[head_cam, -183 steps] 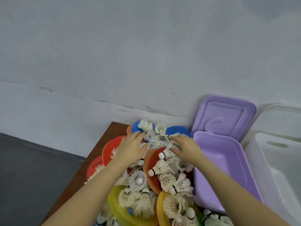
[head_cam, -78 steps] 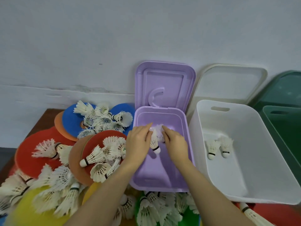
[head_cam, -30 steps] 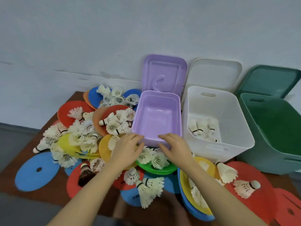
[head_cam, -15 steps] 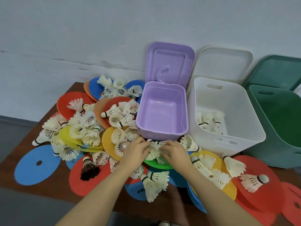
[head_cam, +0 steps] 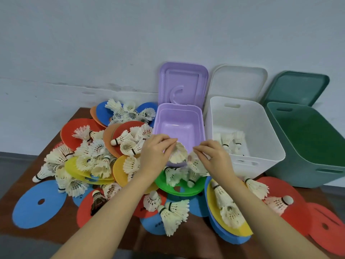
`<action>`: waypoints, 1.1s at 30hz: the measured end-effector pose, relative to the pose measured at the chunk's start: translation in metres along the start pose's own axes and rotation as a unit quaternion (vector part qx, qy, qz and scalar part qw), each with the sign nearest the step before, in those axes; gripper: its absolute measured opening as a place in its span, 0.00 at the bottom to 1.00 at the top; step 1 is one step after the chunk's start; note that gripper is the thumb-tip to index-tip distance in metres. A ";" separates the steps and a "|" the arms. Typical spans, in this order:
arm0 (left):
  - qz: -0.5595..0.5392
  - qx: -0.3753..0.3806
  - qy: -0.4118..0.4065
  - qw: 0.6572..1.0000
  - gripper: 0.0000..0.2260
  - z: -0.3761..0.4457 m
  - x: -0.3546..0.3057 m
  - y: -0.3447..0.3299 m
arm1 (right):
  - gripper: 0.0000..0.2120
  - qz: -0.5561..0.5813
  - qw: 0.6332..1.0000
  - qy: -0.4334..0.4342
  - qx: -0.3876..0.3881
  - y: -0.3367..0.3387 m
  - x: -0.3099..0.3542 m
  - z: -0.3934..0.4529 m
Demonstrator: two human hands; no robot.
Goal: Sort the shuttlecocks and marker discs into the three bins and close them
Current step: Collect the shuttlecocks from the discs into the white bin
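Observation:
White feather shuttlecocks lie heaped over coloured marker discs on the brown table; one disc is blue and another green. Three bins stand open at the back. The purple bin is empty, the white bin holds a few shuttlecocks, and the green bin is empty. My left hand pinches a shuttlecock just over the purple bin's front rim. My right hand pinches more shuttlecocks beside it.
The three lids, purple, white and green, stand upright against the grey wall behind their bins. A dark brown shuttlecock lies on a red disc at the front left. Red discs overhang the table's right front.
Both hands rose from the pile on the green disc to the purple bin's front rim, bringing shuttlecocks up with them. The view shifted slightly.

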State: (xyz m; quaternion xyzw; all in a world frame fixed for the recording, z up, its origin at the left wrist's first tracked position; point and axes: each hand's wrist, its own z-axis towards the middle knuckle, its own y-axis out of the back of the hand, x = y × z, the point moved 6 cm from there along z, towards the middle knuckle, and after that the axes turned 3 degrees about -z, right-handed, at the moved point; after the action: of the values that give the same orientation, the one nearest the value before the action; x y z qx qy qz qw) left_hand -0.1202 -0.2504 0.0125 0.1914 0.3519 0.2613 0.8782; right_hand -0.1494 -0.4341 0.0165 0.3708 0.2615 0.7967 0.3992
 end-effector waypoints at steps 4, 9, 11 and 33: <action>-0.014 -0.018 -0.028 0.999 0.09 0.044 -0.035 -0.022 | 0.11 -0.021 0.998 -0.033 -0.051 0.044 -0.023 0.028; -0.046 -0.002 -0.011 0.999 0.13 0.095 -0.080 -0.062 | 0.05 -0.047 0.993 -0.067 -0.086 0.096 -0.074 0.052; -0.029 0.004 -0.001 1.000 0.10 0.110 -0.094 -0.082 | 0.04 -0.062 0.990 -0.091 -0.090 0.113 -0.095 0.056; 0.074 0.130 0.052 0.987 0.19 -0.032 -0.134 -0.134 | 0.13 -0.022 0.997 0.000 0.068 0.107 -0.154 -0.087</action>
State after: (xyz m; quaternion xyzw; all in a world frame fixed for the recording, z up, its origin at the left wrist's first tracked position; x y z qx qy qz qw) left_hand -0.1824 -0.4306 -0.0096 0.3160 0.4129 0.2871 0.8045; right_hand -0.2037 -0.6311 -0.0170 0.3909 0.3233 0.7681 0.3907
